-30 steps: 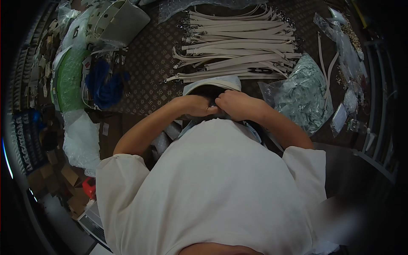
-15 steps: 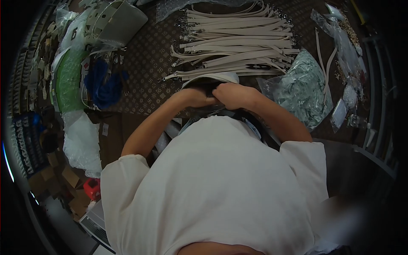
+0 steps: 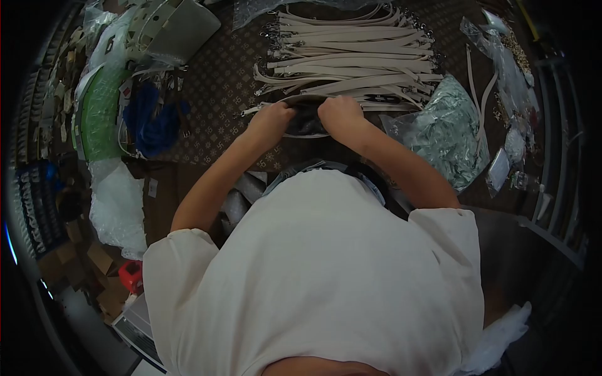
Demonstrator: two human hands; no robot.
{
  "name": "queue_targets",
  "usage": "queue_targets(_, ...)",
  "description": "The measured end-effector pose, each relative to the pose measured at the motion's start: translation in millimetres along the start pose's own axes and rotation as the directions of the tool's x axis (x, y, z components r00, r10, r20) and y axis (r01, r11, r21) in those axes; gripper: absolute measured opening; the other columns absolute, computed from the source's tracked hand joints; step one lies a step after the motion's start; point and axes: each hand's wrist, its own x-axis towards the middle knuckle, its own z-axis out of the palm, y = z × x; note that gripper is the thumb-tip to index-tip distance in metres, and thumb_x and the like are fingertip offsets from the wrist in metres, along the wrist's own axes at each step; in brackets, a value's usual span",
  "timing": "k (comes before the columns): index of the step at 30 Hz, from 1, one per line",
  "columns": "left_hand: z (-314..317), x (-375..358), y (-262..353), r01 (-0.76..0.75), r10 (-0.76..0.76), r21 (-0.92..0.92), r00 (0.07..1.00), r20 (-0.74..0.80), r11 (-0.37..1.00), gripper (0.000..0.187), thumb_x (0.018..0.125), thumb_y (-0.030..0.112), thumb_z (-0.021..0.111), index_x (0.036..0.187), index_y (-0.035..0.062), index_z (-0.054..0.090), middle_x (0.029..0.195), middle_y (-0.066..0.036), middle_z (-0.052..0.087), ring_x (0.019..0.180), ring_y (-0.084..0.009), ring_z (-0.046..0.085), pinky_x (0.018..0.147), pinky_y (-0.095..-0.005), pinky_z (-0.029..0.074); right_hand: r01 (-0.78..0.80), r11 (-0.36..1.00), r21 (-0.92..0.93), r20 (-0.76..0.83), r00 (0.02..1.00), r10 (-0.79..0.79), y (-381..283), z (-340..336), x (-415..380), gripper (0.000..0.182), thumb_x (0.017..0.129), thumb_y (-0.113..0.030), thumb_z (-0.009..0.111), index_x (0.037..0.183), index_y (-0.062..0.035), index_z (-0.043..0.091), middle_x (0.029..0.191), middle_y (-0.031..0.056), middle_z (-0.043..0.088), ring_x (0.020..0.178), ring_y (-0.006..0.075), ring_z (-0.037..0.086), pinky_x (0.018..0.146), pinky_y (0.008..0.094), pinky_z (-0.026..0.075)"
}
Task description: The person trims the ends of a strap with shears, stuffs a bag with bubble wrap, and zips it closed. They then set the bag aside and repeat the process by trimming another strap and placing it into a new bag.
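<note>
A light-rimmed bag with a dark inside is held at the table's near edge, its mouth facing up. My left hand is closed on the left side of its rim. On the right side, my right hand grips the same rim with curled fingers. Just beyond the bag lie rows of beige straps with metal clasps at their ends. A clear plastic bag of pale green packets rests to the right of my right hand.
Blue cords and a green bubble-wrapped piece are at the left. A pale bag stands at the back left. Small plastic packets and loose straps lie at the right. A red object is low at the left.
Both hands have moved forward and farther apart, away from the body. The bag's mouth has opened wider between them, showing more of its dark inside.
</note>
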Motion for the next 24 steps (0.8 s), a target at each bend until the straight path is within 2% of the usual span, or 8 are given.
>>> queue_targets(6,-17,-8,25,-0.314,0.295,-0.079,0.937,-0.186,0.946,0.033,0.071,0.005,0.058,0.104,0.0068,0.057,0.095,-0.009,0.055,0.09,-0.0267,0.053,0.073,-0.0344,0.046,0.096,0.995,0.01,0.002,0.995,-0.096,13,-7,-11,0.011,0.073,-0.011,0.056,0.075,-0.0073,0.067,0.082,0.01,0.063,0.082,0.0278,0.062,0.071,0.0366,0.05)
queue_targets(10,-3,-2,28,-0.199,0.18,0.219,0.978,0.101,0.955,0.039,0.073,0.011,0.057,0.112,0.0092,0.054,0.093,-0.004,0.055,0.097,-0.0203,0.048,0.082,-0.031,0.041,0.244,0.94,-0.237,-0.278,0.911,-0.306,-2,-22,-16,0.011,0.072,-0.012,0.057,0.072,-0.0095,0.067,0.082,0.0087,0.063,0.084,0.0237,0.062,0.068,0.0335,0.05)
queue_targets(14,20,0,33,-0.478,0.479,0.04,0.878,-0.006,0.877,0.037,0.075,0.015,0.052,0.112,0.0103,0.054,0.097,-0.001,0.057,0.098,-0.0187,0.048,0.084,-0.0321,0.04,0.136,0.973,-0.184,-0.055,0.987,-0.148,-8,4,13,0.011,0.072,-0.014,0.057,0.071,-0.0105,0.067,0.078,0.0068,0.064,0.08,0.0212,0.062,0.065,0.0314,0.05)
queue_targets(16,29,-4,39,-0.49,0.49,0.096,0.871,0.02,0.866,0.035,0.074,0.015,0.051,0.108,0.0108,0.057,0.1,-0.001,0.059,0.1,-0.0194,0.05,0.086,-0.0323,0.039,0.073,0.978,-0.193,-0.29,0.948,-0.128,-3,8,19,0.011,0.072,-0.015,0.057,0.071,-0.0106,0.068,0.077,0.0061,0.065,0.075,0.0212,0.063,0.063,0.0317,0.05)
queue_targets(18,33,-6,41,-0.46,0.438,0.073,0.875,0.206,0.885,0.031,0.074,0.016,0.05,0.104,0.0105,0.059,0.099,-0.002,0.06,0.099,-0.021,0.051,0.086,-0.0334,0.04,0.082,0.983,-0.166,-0.208,0.971,-0.116,-9,5,10,0.01,0.071,-0.014,0.058,0.072,-0.0104,0.068,0.076,0.0067,0.065,0.073,0.0217,0.064,0.062,0.0312,0.05)
queue_targets(20,38,-9,37,-0.441,0.438,0.005,0.892,0.116,0.897,0.031,0.075,0.017,0.05,0.104,0.0102,0.059,0.1,-0.003,0.06,0.098,-0.0219,0.051,0.085,-0.0337,0.041,0.098,0.984,-0.15,-0.124,0.985,-0.117,-4,-7,8,0.009,0.071,-0.014,0.06,0.072,-0.0102,0.068,0.076,0.0073,0.065,0.07,0.0223,0.064,0.06,0.0306,0.05)
queue_targets(23,32,-16,42,-0.367,0.37,-0.051,0.921,0.122,0.929,0.032,0.075,0.02,0.05,0.103,0.0093,0.059,0.102,-0.005,0.059,0.096,-0.0238,0.052,0.083,-0.0336,0.043,0.378,0.741,0.555,-0.382,0.907,-0.176,34,-27,15,0.007,0.07,-0.013,0.064,0.074,-0.0067,0.065,0.076,0.0103,0.062,0.07,0.0276,0.06,0.06,0.035,0.048)
queue_targets(24,32,-17,45,-0.306,0.307,-0.037,0.93,0.205,0.951,0.032,0.075,0.022,0.05,0.103,0.0088,0.059,0.103,-0.007,0.059,0.096,-0.0248,0.052,0.082,-0.0332,0.044,0.313,0.847,0.43,-0.474,0.877,-0.083,52,-25,30,0.007,0.069,-0.01,0.062,0.075,-0.0077,0.065,0.075,0.0118,0.062,0.07,0.0291,0.06,0.061,0.0367,0.049)
